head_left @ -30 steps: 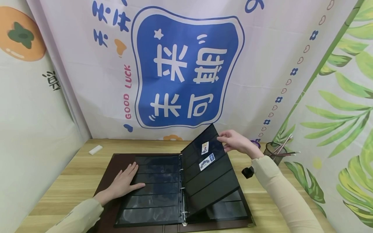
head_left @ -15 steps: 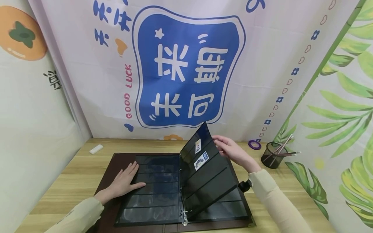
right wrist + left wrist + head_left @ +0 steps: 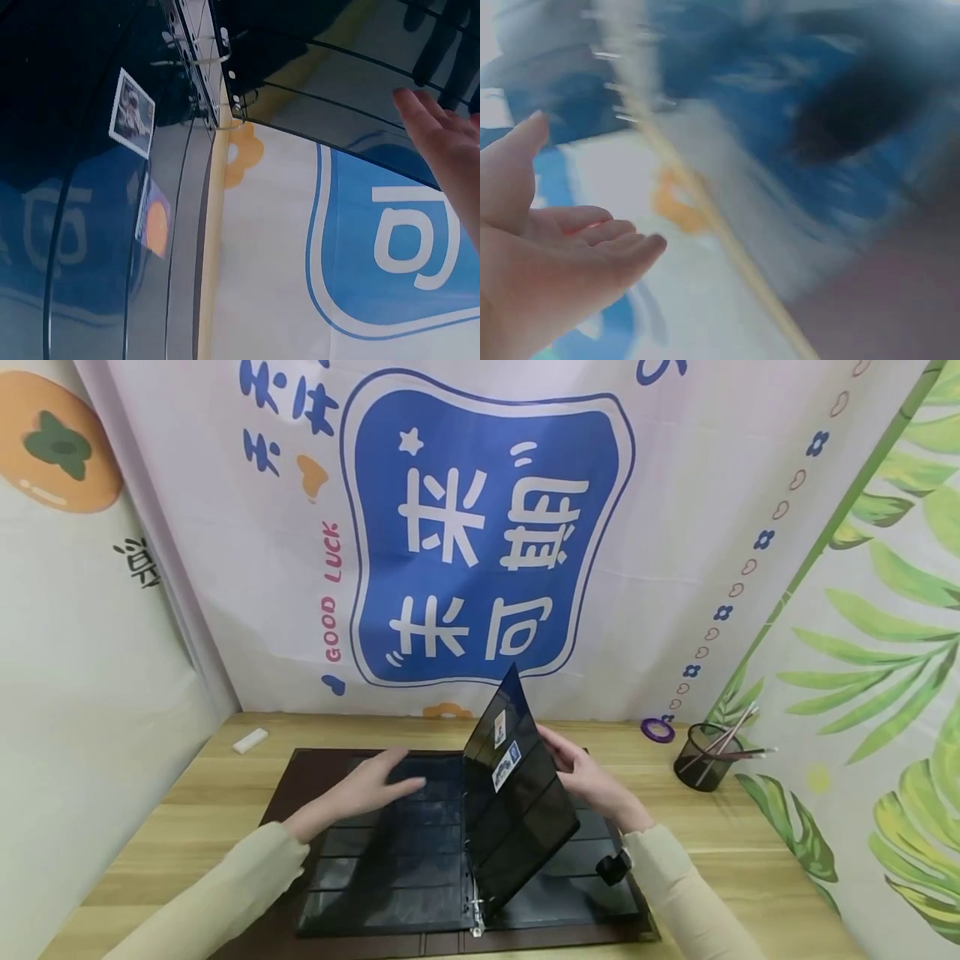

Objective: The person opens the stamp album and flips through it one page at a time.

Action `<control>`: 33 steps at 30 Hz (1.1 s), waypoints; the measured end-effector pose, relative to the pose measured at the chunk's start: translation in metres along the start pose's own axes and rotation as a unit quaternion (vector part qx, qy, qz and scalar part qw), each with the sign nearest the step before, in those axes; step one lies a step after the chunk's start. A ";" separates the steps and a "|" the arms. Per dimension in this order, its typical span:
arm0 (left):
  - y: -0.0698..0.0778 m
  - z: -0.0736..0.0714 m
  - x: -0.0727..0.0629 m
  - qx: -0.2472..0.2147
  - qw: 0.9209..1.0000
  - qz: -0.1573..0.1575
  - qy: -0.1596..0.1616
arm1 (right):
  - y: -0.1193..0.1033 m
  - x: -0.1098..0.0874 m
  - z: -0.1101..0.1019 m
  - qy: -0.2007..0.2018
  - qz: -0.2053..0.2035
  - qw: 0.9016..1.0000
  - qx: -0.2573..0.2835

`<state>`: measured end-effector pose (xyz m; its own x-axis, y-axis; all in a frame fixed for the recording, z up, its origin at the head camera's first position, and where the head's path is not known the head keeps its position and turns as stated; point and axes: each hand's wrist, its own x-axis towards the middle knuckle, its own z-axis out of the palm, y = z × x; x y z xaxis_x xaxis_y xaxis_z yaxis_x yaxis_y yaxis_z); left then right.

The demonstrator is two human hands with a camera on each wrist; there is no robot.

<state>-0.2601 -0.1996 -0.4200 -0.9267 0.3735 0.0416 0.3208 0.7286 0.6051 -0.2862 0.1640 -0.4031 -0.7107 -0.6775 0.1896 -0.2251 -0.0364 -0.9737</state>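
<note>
A brown stamp album (image 3: 288, 793) lies spread on the wooden table, with black pocket pages on metal rings. One black page (image 3: 525, 835) stands raised and tilted over the rings, with two stamps (image 3: 506, 766) in its upper pockets. My right hand (image 3: 592, 781) is behind that page; in the right wrist view its straight fingers touch the glossy surface. Over the flat left page (image 3: 408, 893) hovers my left hand (image 3: 358, 787), fingers extended and holding nothing. Two more stamps (image 3: 133, 112) show on another page in the right wrist view. The left wrist view is blurred.
A white eraser-like block (image 3: 250, 741) lies at the back left. At the back right are a purple ring-shaped roll (image 3: 657, 730) and a black mesh pencil cup (image 3: 705, 760) with several pencils. A printed cloth (image 3: 637, 635) hangs behind the table.
The raised page has swung left, toward upright, with my right hand moving left behind it. My left hand has lifted off the left page and shifted right.
</note>
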 end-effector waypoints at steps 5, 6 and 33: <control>0.061 -0.009 0.034 -0.075 0.997 -0.001 -0.001 | 0.002 0.003 0.007 0.004 -0.018 1.000 0.011; 0.072 -0.011 0.039 -0.088 0.996 -0.002 0.001 | 0.002 0.004 0.009 0.006 -0.018 1.000 0.008; 0.146 -0.045 0.073 -0.120 0.991 -0.038 0.047 | -0.003 0.020 0.035 -0.033 -0.051 0.994 -0.089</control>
<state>-0.2896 -0.0917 -0.2928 -0.9640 0.2601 0.0562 0.2048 0.5901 0.7809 -0.2758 0.1247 -0.4008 -0.6335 -0.7242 0.2724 -0.4131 0.0189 -0.9105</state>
